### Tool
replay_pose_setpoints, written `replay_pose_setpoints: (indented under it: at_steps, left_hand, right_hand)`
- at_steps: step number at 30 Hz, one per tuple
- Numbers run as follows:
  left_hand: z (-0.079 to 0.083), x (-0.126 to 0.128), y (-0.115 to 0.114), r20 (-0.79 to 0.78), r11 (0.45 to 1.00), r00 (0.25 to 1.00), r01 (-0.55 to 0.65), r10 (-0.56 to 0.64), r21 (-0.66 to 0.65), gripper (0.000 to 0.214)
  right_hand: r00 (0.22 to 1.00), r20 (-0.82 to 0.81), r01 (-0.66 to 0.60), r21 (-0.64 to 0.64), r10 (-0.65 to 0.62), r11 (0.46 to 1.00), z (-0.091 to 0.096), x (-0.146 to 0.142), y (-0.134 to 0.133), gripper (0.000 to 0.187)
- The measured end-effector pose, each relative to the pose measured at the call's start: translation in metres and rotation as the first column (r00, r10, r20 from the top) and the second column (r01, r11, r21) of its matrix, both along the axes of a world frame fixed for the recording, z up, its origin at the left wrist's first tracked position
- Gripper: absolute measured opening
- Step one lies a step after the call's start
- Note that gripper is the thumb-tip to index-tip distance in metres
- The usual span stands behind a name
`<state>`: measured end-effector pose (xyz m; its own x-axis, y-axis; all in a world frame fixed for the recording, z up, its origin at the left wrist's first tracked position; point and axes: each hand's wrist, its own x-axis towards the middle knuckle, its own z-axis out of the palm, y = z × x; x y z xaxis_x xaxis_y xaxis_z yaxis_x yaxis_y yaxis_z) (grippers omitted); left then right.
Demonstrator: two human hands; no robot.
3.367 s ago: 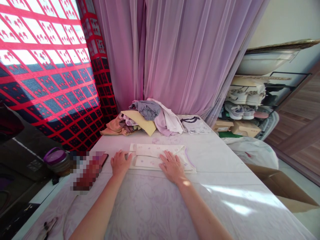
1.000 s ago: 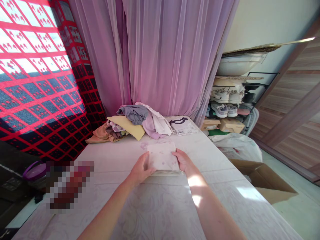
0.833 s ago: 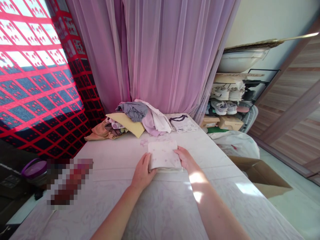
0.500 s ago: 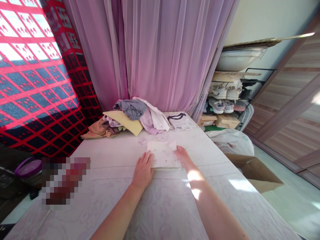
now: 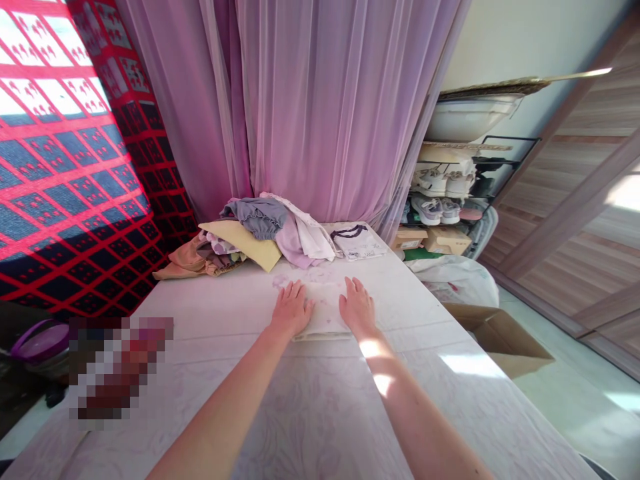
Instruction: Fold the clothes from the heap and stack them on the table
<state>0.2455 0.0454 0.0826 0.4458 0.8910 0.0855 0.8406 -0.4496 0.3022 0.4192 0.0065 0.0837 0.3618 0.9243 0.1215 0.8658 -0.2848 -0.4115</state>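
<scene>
**Well, a flat fold that could slip**

Both the left hand (image 5: 291, 310) and right hand (image 5: 357, 308) lie open and apart on a folded pale cloth (image 5: 325, 315), mid-way along the sheet-covered surface (image 5: 210, 320). A sideways drag could skew its layers; pushing too far forward could catch the clothes pile (image 5: 260, 240).

This is a room in a home: sheer lilac curtains (image 5: 320, 113) hang at twelve o'clock above a heap of clothes (image 5: 255, 233), with a shoe rack (image 5: 440, 193) at two o'clock and a red-patterned window (image 5: 65, 167) at ten.
</scene>
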Motion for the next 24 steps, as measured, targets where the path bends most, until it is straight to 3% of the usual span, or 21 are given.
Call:
replay_pose_setpoints:
  at_steps: [2, 5, 12, 18, 24]
  left_hand:
    - [-0.007, 0.005, 0.004, -0.025, 1.000, 1.000, 0.007, -0.007, -0.026, 0.057]
    - [-0.015, 0.006, 0.005, -0.036, 1.000, 0.999, 0.019, -0.019, -0.008, 0.061]
    - [-0.017, 0.008, 0.002, -0.066, 1.000, 0.998, 0.003, -0.003, 0.015, 0.062]
    - [-0.017, 0.012, 0.005, -0.072, 0.999, 0.997, -0.024, 0.021, -0.045, 0.067]
    - [-0.021, -0.004, -0.003, -0.009, 0.993, 1.000, -0.003, 0.002, -0.119, 0.073]
  right_hand:
    - [0.978, 0.143, -0.150, -0.006, 0.150, 0.989, -0.004, -0.009, -0.002, 0.051]
    - [0.943, 0.161, -0.278, -0.098, 0.291, 0.955, -0.014, -0.018, -0.001, 0.046]
    - [0.949, 0.105, -0.273, -0.199, 0.297, 0.941, -0.026, -0.018, 0.001, 0.050]
    - [0.949, 0.120, -0.268, -0.183, 0.292, 0.946, -0.027, -0.019, 0.001, 0.050]
    - [0.948, 0.136, -0.263, -0.177, 0.288, 0.948, -0.025, -0.019, -0.001, 0.049]
